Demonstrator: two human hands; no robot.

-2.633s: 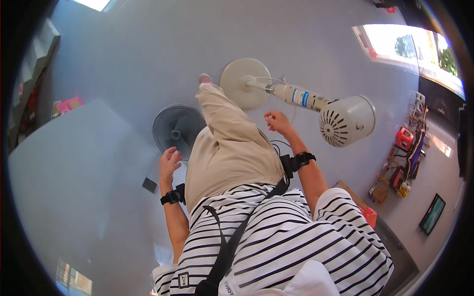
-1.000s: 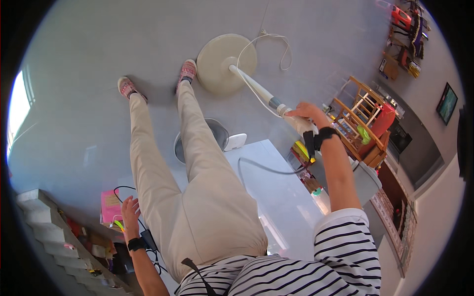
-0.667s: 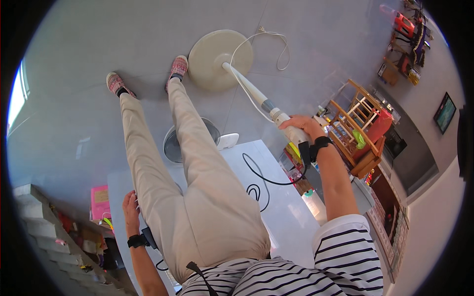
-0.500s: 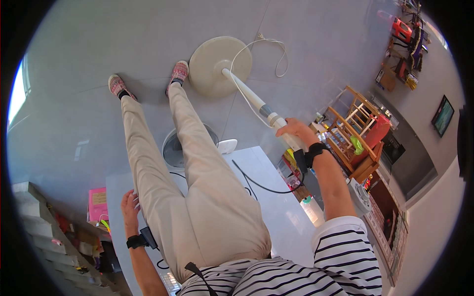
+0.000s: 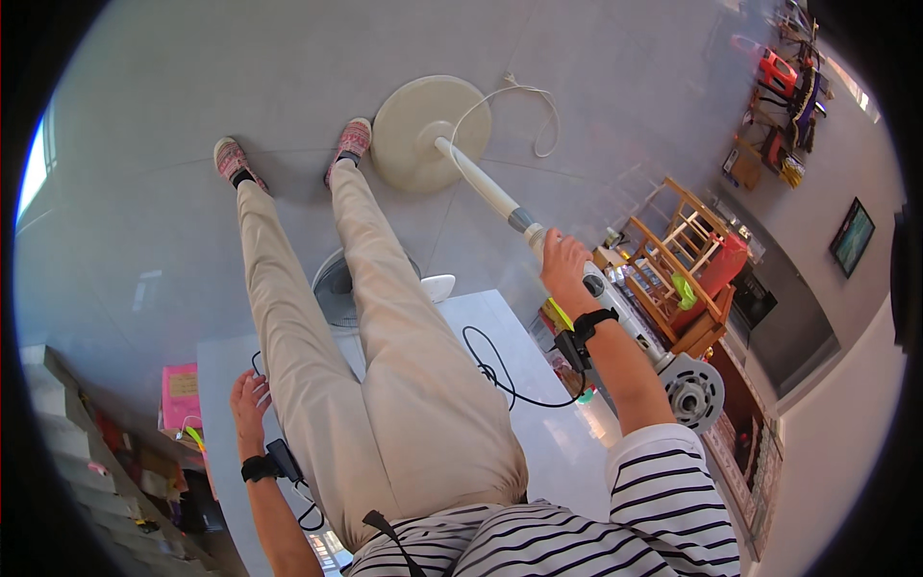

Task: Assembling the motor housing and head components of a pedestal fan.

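Note:
My right hand point(image 5: 565, 262) is closed round the upper part of a floor fan's white pole point(image 5: 486, 192). The fan's round beige base point(image 5: 399, 144) rests on the floor, just right of my feet. At the pole's upper end is the bare fan head point(image 5: 694, 392), a grey slotted disc with no blades or guard on it. A white power cord point(image 5: 556, 117) runs along the pole and loops on the floor by the base. My left hand point(image 5: 250, 404) hangs beside my left thigh, its fingers apart and holding nothing.
A round dark mesh fan guard point(image 5: 335, 288) and a white piece point(image 5: 438, 287) show behind my legs, near a white table point(image 5: 481, 317). A pink box point(image 5: 181, 396) stands at left. To the right are wooden chairs point(image 5: 687, 240). A black cable point(image 5: 538, 400) hangs from my right wrist.
My right hand has shifted its grip on the pole and its fingers now point farther away. The fan head has turned, showing more of its slotted face.

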